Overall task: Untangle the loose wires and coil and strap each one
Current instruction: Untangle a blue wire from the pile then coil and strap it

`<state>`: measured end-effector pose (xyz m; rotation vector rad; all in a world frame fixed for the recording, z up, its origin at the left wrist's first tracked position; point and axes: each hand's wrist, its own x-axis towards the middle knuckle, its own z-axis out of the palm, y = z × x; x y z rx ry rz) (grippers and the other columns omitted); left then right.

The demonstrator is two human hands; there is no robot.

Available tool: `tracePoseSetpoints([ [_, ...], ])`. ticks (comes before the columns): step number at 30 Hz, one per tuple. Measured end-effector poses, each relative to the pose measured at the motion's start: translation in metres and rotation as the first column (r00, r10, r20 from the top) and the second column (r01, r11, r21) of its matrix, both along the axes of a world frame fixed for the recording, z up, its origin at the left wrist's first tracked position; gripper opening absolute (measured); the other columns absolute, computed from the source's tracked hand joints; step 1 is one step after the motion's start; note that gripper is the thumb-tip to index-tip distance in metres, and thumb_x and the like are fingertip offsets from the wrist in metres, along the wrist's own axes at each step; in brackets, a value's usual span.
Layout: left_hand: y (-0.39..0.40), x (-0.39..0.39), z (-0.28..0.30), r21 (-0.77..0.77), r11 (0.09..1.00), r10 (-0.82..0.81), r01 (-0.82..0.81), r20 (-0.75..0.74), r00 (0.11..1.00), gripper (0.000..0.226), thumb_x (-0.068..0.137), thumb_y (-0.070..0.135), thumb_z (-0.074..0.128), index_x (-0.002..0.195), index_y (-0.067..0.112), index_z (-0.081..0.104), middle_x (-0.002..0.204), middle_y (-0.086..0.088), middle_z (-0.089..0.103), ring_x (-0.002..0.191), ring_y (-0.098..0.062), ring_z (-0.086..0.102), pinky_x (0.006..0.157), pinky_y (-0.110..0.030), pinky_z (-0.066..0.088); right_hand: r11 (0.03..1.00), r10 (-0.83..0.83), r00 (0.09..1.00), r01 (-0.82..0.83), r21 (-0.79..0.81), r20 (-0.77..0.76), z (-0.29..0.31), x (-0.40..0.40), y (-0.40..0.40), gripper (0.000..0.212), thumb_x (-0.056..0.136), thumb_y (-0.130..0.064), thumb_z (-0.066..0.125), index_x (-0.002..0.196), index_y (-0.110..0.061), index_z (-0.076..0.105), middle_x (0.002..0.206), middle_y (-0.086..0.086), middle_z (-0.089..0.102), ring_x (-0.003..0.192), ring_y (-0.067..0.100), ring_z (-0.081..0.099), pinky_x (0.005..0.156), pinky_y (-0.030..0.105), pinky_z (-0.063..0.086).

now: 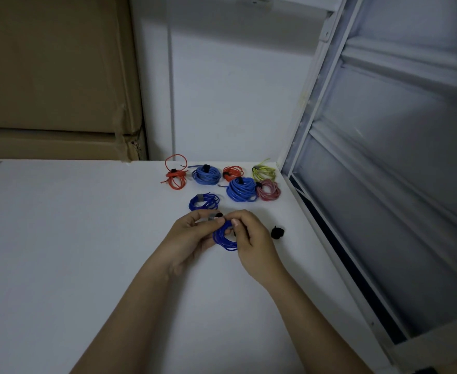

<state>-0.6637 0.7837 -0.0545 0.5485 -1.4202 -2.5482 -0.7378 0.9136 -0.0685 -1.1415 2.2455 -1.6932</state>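
A dark blue wire coil point(224, 238) is held between both hands above the white table point(73, 238). My left hand point(192, 236) pinches a grey and black strap point(213, 215) at the coil's top. My right hand point(251, 238) grips the coil's right side with curled fingers. Behind the hands lies another dark blue coil point(203, 201) with a grey strap. Farther back sit several strapped coils: a red one point(176, 176), a light blue one point(206, 174), a small red one point(232, 172), a yellow-green one point(263, 171), a large blue one point(242, 189) and a pink one point(269, 190).
A small black roll of strap point(277, 232) lies on the table right of my right hand. Cardboard boxes point(54, 76) stand at the back left. A window frame point(356, 184) runs along the table's right edge.
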Motion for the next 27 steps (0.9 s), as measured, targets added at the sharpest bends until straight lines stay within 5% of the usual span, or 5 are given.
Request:
tracePoseSetpoints([
  [7,0.0,-0.002,-0.002,-0.033,0.998,0.051,-0.051,-0.015,0.999,0.017,0.083,0.003,0.066,0.1,0.006,0.065,0.087,-0.013,0.074,0.076,-0.019,0.072,0.064,-0.021,0.057,0.996,0.081,0.997,-0.081,0.031,-0.005,0.008,-0.001,0.009,0.029,0.097,-0.013,0.038,0.11,-0.028,0.058,0.104,-0.009,0.061,0.094,-0.001,0.057,0.082,0.013,0.043],
  [13,-0.002,-0.002,0.001,-0.03,0.997,0.063,-0.065,-0.046,0.997,0.03,0.069,0.012,0.073,0.098,0.005,0.067,0.091,-0.015,0.073,0.077,-0.021,0.072,0.065,-0.022,0.056,0.989,0.126,0.992,-0.123,0.079,-0.028,0.013,-0.007,0.012,0.034,0.093,-0.008,0.053,0.124,-0.019,0.062,0.117,-0.002,0.063,0.108,0.007,0.059,0.091,0.023,0.05],
  [18,0.0,-0.002,0.001,-0.062,0.994,0.086,-0.089,-0.05,0.995,0.017,0.081,0.003,0.069,0.097,0.006,0.067,0.087,-0.015,0.073,0.075,-0.021,0.072,0.064,-0.021,0.056,0.996,0.086,0.993,-0.085,-0.01,0.087,0.017,-0.007,0.012,0.022,0.092,-0.008,0.06,0.107,-0.02,0.071,0.082,-0.017,0.07,0.074,-0.001,0.063,0.062,0.009,0.045],
  [22,0.001,-0.001,0.003,-0.096,0.992,0.073,-0.079,-0.062,0.995,0.012,0.084,0.003,0.066,0.095,0.007,0.067,0.086,-0.013,0.073,0.075,-0.019,0.072,0.063,-0.02,0.055,0.996,0.063,0.976,-0.048,-0.077,0.209,0.025,-0.003,0.01,0.025,0.089,-0.007,0.064,0.085,-0.03,0.072,0.076,-0.01,0.072,0.072,0.002,0.066,0.059,0.009,0.044],
  [27,0.002,0.001,0.003,-0.145,0.988,0.034,-0.042,-0.057,0.998,0.012,0.084,0.004,0.066,0.096,0.007,0.067,0.088,-0.014,0.073,0.077,-0.02,0.072,0.067,-0.022,0.057,0.997,0.059,0.892,-0.027,-0.078,0.448,0.03,-0.004,0.009,0.014,0.084,-0.005,0.068,0.079,-0.018,0.071,0.071,-0.004,0.071,0.066,0.004,0.065,0.053,0.015,0.045],
])
